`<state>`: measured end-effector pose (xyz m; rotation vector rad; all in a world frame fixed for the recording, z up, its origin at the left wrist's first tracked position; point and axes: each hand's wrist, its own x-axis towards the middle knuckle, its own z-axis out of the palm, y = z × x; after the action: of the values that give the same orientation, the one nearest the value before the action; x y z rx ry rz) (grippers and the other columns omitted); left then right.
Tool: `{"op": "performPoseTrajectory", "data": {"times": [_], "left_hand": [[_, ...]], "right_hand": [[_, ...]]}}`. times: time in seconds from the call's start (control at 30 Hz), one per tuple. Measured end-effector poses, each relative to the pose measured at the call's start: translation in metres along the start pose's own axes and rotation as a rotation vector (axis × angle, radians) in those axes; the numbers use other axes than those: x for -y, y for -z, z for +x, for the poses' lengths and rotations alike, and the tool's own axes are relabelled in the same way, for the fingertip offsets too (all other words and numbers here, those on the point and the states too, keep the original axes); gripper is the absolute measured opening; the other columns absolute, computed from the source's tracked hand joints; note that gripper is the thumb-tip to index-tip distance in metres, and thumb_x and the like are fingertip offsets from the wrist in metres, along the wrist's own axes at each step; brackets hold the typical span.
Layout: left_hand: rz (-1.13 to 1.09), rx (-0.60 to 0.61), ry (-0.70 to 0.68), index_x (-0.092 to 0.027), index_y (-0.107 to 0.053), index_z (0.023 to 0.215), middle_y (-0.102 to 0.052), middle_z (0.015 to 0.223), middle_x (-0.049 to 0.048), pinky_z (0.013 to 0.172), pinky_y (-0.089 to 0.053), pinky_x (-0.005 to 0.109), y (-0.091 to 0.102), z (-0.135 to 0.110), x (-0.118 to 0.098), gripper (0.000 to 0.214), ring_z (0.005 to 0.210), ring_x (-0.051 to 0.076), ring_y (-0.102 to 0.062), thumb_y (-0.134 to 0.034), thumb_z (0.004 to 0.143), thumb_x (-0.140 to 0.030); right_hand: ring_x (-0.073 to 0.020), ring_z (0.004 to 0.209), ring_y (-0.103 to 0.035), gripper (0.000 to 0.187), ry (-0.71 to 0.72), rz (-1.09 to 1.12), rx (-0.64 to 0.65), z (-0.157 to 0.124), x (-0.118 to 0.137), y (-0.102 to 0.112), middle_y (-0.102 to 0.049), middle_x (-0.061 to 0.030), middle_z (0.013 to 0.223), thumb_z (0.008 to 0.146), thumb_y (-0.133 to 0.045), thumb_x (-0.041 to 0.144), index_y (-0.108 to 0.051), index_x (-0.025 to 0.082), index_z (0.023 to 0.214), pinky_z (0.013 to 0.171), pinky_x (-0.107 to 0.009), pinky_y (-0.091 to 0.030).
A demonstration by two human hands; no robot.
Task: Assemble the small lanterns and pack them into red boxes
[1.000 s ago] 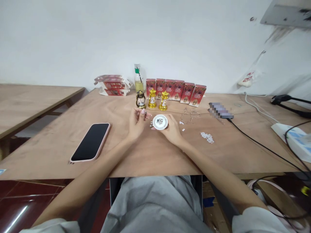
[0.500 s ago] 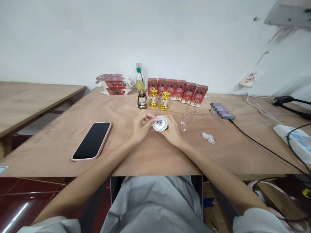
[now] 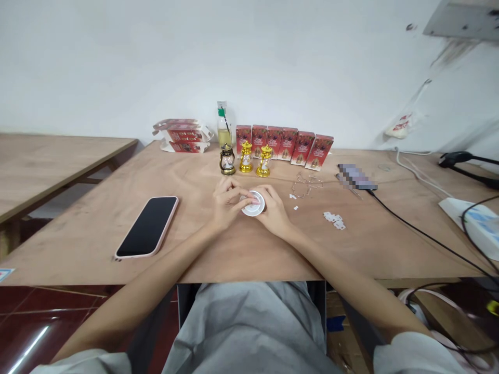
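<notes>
My right hand [image 3: 274,212] is closed around a small round object with a white underside [image 3: 253,210], probably a lantern base, tilted so that its white face points toward me. At that face are the pinched fingertips of my left hand [image 3: 228,203], partly covering its middle; whatever they grip is too small to make out. Just beyond my hands stand a bronze-coloured mini lantern [image 3: 227,161] and two gold mini lanterns [image 3: 246,158] [image 3: 264,162]. To the right lie several small white plastic pieces [image 3: 334,221] and some thin wire hooks [image 3: 307,184].
Red printed boxes [image 3: 288,144] stand in a row by the wall, beside a bottle of yellowish liquid [image 3: 224,136]. Flattened cartons [image 3: 186,137] lie back left. A pink-cased phone [image 3: 148,226] is at left. Another phone [image 3: 356,177] trails a black cable at right, near a power strip [image 3: 471,226].
The white round piece has shifted slightly left and toward me, tilting more. My left fingertips now reach further across its face, covering the metal-looking middle seen before.
</notes>
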<state>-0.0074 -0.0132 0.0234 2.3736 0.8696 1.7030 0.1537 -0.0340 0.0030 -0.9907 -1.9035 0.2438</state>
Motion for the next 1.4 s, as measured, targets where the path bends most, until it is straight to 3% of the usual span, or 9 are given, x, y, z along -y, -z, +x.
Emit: {"op": "performPoseTrajectory", "data": {"times": [0.33,0.67,0.9,1.17,1.4], "left_hand": [[0.036,-0.034,-0.036,-0.024,-0.073,0.078,-0.054,0.071,0.0010,0.064,-0.039,0.030,-0.002,-0.003,-0.004,0.014,0.068,0.014,-0.047,-0.068,0.079,-0.037],[-0.168,0.001,0.146,-0.022,-0.071,0.077,-0.050,0.077,0.0006,0.064,-0.043,0.026,-0.003,-0.001,-0.006,0.014,0.074,0.013,-0.050,-0.072,0.075,-0.036],[0.005,-0.040,-0.055,-0.022,-0.071,0.080,-0.054,0.082,0.0024,0.067,-0.043,0.028,-0.001,-0.002,-0.004,0.012,0.076,0.014,-0.053,-0.067,0.080,-0.033],[0.285,-0.003,-0.226,-0.027,-0.073,0.084,-0.061,0.079,0.0036,0.068,-0.038,0.032,0.004,-0.007,0.000,0.010,0.071,0.015,-0.054,-0.064,0.083,-0.031],[0.243,0.015,-0.157,-0.030,-0.072,0.085,-0.061,0.077,0.0031,0.070,-0.035,0.034,0.003,-0.010,0.005,0.011,0.070,0.016,-0.054,-0.064,0.082,-0.037]], "right_hand": [[-0.0236,0.101,-0.056,0.035,-0.023,0.006,-0.023,0.002,0.002,0.003,-0.056,-0.0073,0.106,0.078,-0.064,0.021,-0.059,0.024,0.112,0.088,-0.037,-0.047],[-0.0244,0.102,-0.055,0.034,-0.019,-0.020,-0.040,0.002,0.001,0.004,-0.056,-0.0079,0.108,0.077,-0.064,0.022,-0.059,0.025,0.111,0.088,-0.038,-0.047],[-0.0238,0.101,-0.055,0.034,-0.018,-0.011,-0.042,0.002,0.001,0.005,-0.056,-0.0076,0.106,0.077,-0.065,0.022,-0.059,0.024,0.111,0.088,-0.037,-0.047],[-0.0243,0.102,-0.055,0.035,-0.036,-0.005,-0.020,0.002,0.002,0.005,-0.056,-0.0074,0.107,0.076,-0.065,0.021,-0.060,0.025,0.111,0.089,-0.038,-0.047],[-0.0243,0.102,-0.056,0.035,-0.038,-0.003,-0.021,0.002,0.003,0.006,-0.056,-0.0071,0.107,0.076,-0.065,0.020,-0.060,0.025,0.110,0.089,-0.038,-0.047]]}}
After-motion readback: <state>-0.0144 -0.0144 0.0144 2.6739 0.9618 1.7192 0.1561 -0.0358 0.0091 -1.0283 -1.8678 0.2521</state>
